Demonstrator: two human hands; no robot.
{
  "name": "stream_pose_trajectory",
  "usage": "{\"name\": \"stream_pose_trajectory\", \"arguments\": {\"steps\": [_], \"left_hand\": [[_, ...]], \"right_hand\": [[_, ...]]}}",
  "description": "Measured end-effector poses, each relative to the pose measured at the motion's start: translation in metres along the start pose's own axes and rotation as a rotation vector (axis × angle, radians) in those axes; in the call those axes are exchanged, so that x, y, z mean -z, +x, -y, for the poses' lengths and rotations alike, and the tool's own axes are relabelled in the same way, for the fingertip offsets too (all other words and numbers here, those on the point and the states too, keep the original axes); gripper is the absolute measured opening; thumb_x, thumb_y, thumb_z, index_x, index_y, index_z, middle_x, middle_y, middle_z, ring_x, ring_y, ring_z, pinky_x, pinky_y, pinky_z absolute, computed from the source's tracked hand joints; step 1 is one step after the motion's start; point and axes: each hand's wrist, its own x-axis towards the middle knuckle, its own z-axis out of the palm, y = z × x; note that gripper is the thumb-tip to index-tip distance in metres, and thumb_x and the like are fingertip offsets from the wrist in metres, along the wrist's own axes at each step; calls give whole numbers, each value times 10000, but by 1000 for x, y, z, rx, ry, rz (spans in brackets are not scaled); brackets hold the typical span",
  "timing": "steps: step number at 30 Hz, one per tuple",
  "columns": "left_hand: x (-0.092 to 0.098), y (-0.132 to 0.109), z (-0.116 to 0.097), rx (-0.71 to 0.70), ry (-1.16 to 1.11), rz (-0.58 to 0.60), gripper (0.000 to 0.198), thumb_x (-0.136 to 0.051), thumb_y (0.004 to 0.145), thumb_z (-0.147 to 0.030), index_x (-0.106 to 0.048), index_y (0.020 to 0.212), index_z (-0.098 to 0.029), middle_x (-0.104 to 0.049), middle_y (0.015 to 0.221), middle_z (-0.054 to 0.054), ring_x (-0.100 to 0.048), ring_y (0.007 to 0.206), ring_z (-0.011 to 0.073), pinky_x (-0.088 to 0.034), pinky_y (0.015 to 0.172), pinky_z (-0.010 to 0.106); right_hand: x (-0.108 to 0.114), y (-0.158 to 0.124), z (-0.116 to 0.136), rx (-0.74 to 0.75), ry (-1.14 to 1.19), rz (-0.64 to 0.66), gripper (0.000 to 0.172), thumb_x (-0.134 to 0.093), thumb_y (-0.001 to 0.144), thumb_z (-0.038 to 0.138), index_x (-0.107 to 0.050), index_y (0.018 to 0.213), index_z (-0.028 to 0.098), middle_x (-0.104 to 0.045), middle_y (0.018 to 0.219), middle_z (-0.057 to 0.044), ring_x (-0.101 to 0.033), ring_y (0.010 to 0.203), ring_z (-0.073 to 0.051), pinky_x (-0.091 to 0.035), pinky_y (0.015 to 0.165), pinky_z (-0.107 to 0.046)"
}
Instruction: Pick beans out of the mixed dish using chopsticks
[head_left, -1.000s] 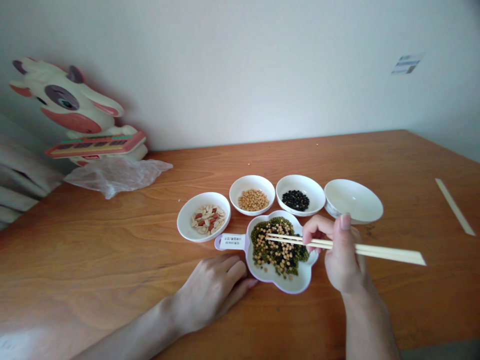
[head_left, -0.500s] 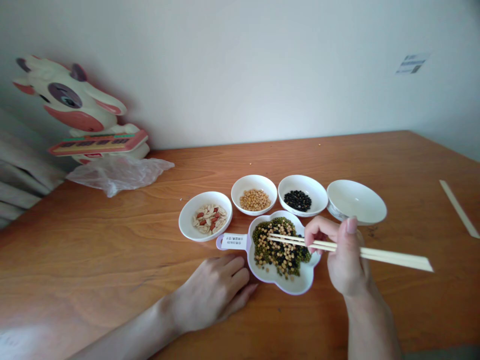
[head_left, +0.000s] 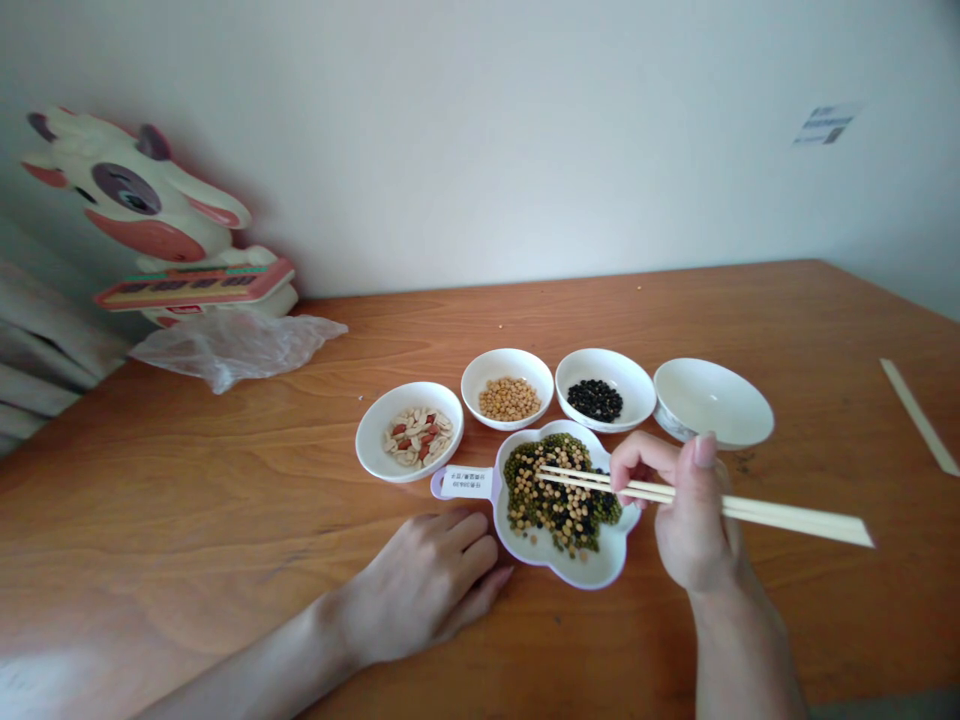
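A pair of wooden chopsticks (head_left: pixel 780 517) is held in my right hand (head_left: pixel 690 500), fingers closed round it. The chopstick tips lie over the mixed beans (head_left: pixel 562 490), among the pale yellow ones, with black and green ones around. I cannot tell whether a bean is pinched between the tips. These beans fill much of a white, lilac-rimmed, flower-shaped dish (head_left: pixel 596 572), its labelled handle (head_left: pixel 469 483) pointing left. My left hand (head_left: pixel 427 585) rests on the table just left of the dish, below its handle, fingers curled in with nothing seen in them.
Behind the dish stand white bowls: one with peanuts (head_left: pixel 418 437), one with yellow beans (head_left: pixel 510 400), one with black beans (head_left: pixel 595 400), and an empty bowl (head_left: pixel 712 400). A wooden strip (head_left: pixel 919 415) lies right. A cow keyboard toy (head_left: pixel 165 220) and plastic bag (head_left: pixel 240 345) are left.
The chopsticks' rear ends have shifted slightly right and down, while their tips stay at about the same spot in the beans. My left hand has hardly moved.
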Motion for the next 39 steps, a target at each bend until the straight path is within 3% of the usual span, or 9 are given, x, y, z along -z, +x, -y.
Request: {"name": "stream_pose_trajectory", "arguments": {"steps": [17, 22, 24, 27, 33, 36, 39], "left_hand": [[0, -1, 0, 11, -29, 17, 178, -508, 1112, -242, -621, 978, -213, -686, 937, 35, -638, 790, 192, -506, 695, 325], [1, 0, 1, 13, -60, 20, 176, -498, 1112, -238, -618, 986, -216, -690, 923, 29, -643, 785, 193, -502, 696, 320], [2, 1, 1, 7, -67, 19, 163, -498, 1112, -236, -623, 1011, -216, -698, 934, 31, -653, 800, 195, -504, 706, 318], [3, 2, 1, 4, -78, 9, 159, -499, 1114, -240, -625, 1021, -214, -704, 941, 35, -659, 817, 199, -506, 721, 319], [0, 2, 6, -58, -141, -14, 249, -482, 1124, -257, -617, 920, -210, -688, 842, 39, -641, 743, 189, -488, 681, 326], [-2, 1, 8, -120, -132, -65, 325, -474, 1121, -256, -579, 815, -219, -645, 742, 35, -595, 659, 186, -452, 617, 336], [-2, 2, 8, -169, -128, -112, 347, -480, 1117, -254, -571, 783, -223, -621, 690, 26, -582, 630, 185, -458, 612, 341]], "right_hand": [[-5, 1, 4, 28, -33, -41, 842, -134, 1099, 712, -626, 621, 223, -562, 521, -24, -508, 512, -152, -356, 510, -321], [-3, 4, 8, 26, 17, -93, 901, -124, 1054, 785, -644, 569, 231, -567, 488, -46, -521, 474, -165, -373, 473, -326], [-4, 5, 11, 27, 53, -153, 924, -133, 1025, 826, -651, 544, 232, -571, 474, -57, -521, 452, -171, -374, 452, -329], [-9, 7, 18, 23, 122, -341, 916, -153, 1008, 849, -640, 533, 235, -574, 477, -61, -522, 453, -179, -387, 459, -334], [-27, 12, 31, 111, 221, -609, 842, -181, 1065, 757, -627, 566, 247, -572, 492, -54, -587, 502, -202, -436, 518, -342], [-34, 17, 30, 117, 225, -660, 815, -159, 1086, 705, -621, 594, 249, -579, 521, -55, -600, 526, -207, -436, 532, -344], [-37, 21, 23, 66, 175, -557, 831, -151, 1052, 773, -645, 645, 243, -602, 580, -59, -596, 563, -211, -426, 544, -346]]}}
